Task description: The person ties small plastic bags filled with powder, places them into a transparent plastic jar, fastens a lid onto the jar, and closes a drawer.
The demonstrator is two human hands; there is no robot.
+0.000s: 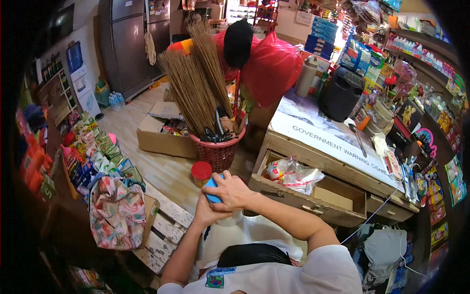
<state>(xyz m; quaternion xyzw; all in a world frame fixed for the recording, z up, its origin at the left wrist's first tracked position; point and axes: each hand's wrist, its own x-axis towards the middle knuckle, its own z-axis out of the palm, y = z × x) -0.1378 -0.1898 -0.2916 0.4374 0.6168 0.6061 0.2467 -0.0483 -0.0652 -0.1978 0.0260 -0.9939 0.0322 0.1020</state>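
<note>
A small flat blue object (213, 197) is held between my two hands in front of my lap; its kind cannot be made out. My left hand (207, 211) wraps it from below and the side. Over its top, my right hand (234, 192) bends its fingers, covering much of it. Just beyond the hands stands a jar with a red lid (201, 171). A red woven basket (217, 153) full of stick brooms (188, 81) is behind that. White cloth (235, 232) lies over my lap.
On the right, an open wooden drawer (313, 209) with plastic bags juts out below a counter (313, 130). A floral bag (117, 210) and snack packets (110, 152) sit at left by a worn white bench (169, 225). A cardboard box (166, 143) is on the floor.
</note>
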